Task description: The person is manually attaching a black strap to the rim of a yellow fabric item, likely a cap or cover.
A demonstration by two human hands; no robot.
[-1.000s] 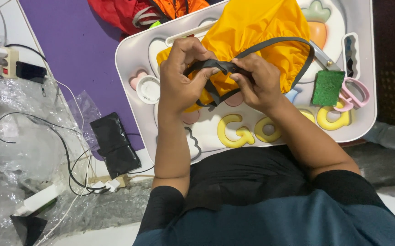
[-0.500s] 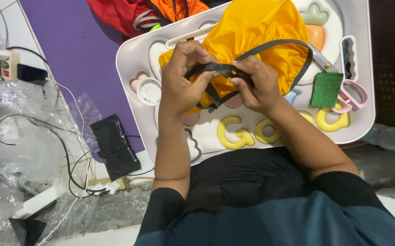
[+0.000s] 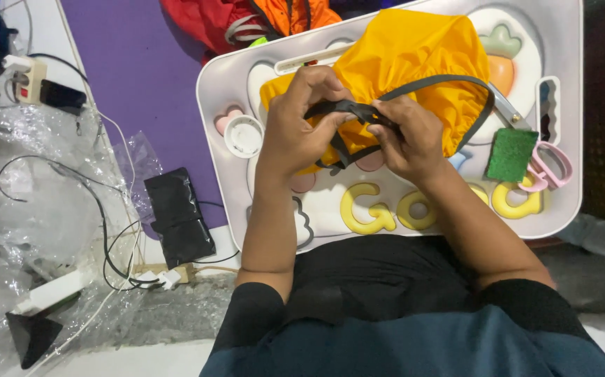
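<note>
Head view: my left hand (image 3: 295, 129) and right hand (image 3: 407, 136) both pinch shut on the dark elastic band (image 3: 348, 109) edging the soft, light yellow fabric cover (image 3: 407, 56), bunched over the white tray (image 3: 212, 105), probably slippery, best gripped at its hem.

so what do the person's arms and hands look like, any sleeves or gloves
Both hands are bare: no gloves, and no rings, watch or bands that show. The left hand and right hand lead back along bare forearms. Short sleeves end about the elbow, black at the cuff, and the top turns dark teal-blue lower in the view. Fingers are uncovered.
</note>
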